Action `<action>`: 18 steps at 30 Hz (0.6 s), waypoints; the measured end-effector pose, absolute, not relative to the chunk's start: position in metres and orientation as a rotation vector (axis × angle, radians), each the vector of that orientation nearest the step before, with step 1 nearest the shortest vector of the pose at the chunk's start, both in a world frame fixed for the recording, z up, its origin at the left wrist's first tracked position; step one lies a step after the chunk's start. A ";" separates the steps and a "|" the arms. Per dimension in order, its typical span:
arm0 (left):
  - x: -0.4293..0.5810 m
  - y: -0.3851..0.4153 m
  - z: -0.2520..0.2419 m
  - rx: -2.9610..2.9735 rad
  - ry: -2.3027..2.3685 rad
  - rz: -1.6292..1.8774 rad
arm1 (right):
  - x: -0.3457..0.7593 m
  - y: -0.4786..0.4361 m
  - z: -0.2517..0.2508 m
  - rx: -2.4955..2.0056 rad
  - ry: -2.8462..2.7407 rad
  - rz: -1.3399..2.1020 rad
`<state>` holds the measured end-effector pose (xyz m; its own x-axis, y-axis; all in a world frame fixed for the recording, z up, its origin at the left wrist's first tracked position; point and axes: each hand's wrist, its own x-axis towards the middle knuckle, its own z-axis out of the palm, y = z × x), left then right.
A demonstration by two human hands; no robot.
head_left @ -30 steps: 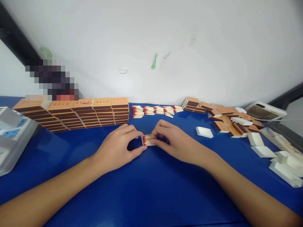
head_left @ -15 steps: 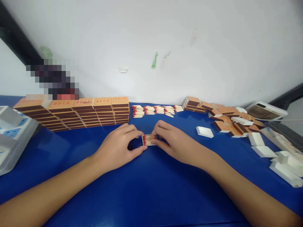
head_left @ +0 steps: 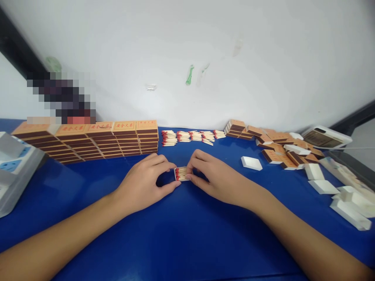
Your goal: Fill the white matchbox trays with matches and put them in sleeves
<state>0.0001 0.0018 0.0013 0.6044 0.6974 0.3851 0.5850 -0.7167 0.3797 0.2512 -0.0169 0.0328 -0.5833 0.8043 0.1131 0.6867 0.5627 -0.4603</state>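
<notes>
A small white matchbox tray (head_left: 183, 180) lies on the blue table in front of me, with red-headed matches (head_left: 181, 173) in it, heads to the left. My left hand (head_left: 150, 177) curves around the tray's left end, thumb at the near corner and index finger at the far one. Over the right end, the fingers and thumb of my right hand (head_left: 208, 171) are closed on the matches, covering their plain ends and that part of the tray. Behind the tray, several small heaps of loose matches (head_left: 183, 136) lie in a row by the wall.
Closed matchboxes (head_left: 125, 136) stand stacked in a long row at the back left. A loose pile of matchbox sleeves (head_left: 272, 156) is at the right, near white trays (head_left: 252, 163) and a white-edged device (head_left: 328, 136). A power strip (head_left: 17, 168) sits at the left edge.
The whole view has shifted slightly, so everything appears a little further left. Both hands keep their places at the tray, with the right fingers only slightly moved over the matches.
</notes>
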 end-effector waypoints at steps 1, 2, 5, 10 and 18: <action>0.000 0.002 0.002 2.616 1.059 0.765 | 0.251 -0.017 0.033 -1.233 -2.493 0.538; 0.000 0.002 0.002 2.617 1.058 0.764 | 0.251 -0.017 0.033 -1.237 -2.494 0.541; 0.001 0.002 0.003 2.618 1.054 0.762 | 0.250 -0.017 0.033 -1.234 -2.472 0.541; 0.001 0.003 0.003 2.605 1.045 0.756 | 0.245 -0.016 0.029 -1.164 -2.427 0.567; 0.000 0.002 0.002 2.612 1.045 0.751 | 0.243 -0.016 0.028 -1.206 -2.377 0.577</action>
